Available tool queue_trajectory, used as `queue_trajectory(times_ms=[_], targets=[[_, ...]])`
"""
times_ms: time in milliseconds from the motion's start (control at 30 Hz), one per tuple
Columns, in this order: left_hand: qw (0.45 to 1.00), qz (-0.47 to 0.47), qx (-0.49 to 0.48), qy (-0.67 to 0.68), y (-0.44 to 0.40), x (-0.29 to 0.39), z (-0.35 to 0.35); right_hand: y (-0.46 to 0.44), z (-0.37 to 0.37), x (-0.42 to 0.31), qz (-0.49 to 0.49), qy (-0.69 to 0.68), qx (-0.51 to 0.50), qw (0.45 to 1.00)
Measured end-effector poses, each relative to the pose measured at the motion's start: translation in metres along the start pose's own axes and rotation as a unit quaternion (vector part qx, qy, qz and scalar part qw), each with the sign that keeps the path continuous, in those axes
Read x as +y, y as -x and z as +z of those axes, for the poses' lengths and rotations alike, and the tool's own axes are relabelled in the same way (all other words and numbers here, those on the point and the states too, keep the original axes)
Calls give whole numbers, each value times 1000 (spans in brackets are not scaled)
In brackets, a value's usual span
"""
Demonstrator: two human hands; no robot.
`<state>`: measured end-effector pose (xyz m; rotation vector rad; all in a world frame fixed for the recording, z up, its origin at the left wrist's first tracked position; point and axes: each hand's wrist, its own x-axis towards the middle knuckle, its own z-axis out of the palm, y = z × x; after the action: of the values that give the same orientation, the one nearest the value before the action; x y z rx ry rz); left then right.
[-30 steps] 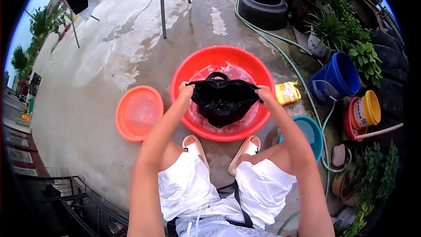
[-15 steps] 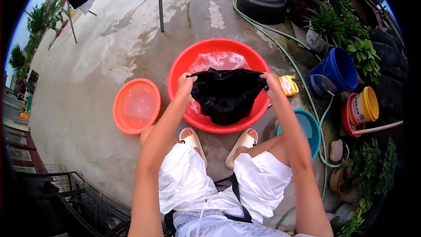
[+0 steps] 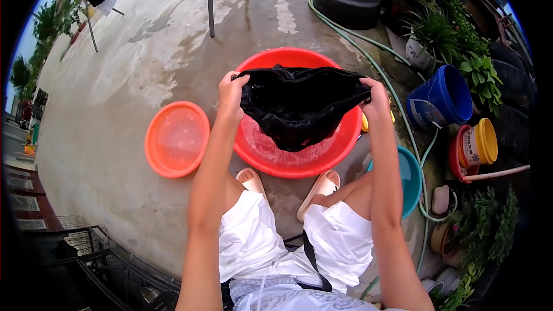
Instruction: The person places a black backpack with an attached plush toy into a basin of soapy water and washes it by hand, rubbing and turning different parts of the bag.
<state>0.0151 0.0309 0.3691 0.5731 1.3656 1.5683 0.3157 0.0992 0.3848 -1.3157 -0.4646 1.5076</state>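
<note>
A black cloth item (image 3: 299, 103) hangs stretched between my hands, its mouth spread wide. My left hand (image 3: 232, 93) is closed on its left end, and my right hand (image 3: 375, 98) grips the right end. Beneath the cloth lies a large red basin (image 3: 294, 170) with sudsy water inside. The cloth hides much of the basin's middle and back. Its lower part sags over the water; whether it touches the water I cannot tell.
An orange basin (image 3: 151, 144) stands at the left, a teal basin (image 3: 410, 181) at the right. A yellow bottle (image 3: 364, 122) is partly hidden behind my right hand. Farther right are a blue bucket (image 3: 424, 106), a green hose (image 3: 380, 72) and potted plants. Metal legs (image 3: 211, 6) stand ahead.
The black cloth has risen from the basin toward me and is stretched wider. My hands have moved farther apart, and the right one now covers part of the yellow bottle.
</note>
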Motion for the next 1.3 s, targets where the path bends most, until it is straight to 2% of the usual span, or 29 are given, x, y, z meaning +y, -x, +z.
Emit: queue_trajectory(times_ms=[267, 400, 700, 1033, 1300], targets=[[999, 24, 22, 15, 1, 20, 6, -14, 21, 1, 13, -42, -5, 999], [997, 11, 38, 58, -7, 22, -4, -9, 26, -2, 2, -2, -19, 1000], [999, 14, 29, 44, -7, 23, 0, -15, 30, 6, 31, -12, -32, 999], [999, 11, 29, 45, -5, 24, 6, -6, 42, 3, 3, -3, -29, 1000], [998, 13, 22, 57, -12, 19, 13, -19, 34, 4, 17, -16, -22, 999]])
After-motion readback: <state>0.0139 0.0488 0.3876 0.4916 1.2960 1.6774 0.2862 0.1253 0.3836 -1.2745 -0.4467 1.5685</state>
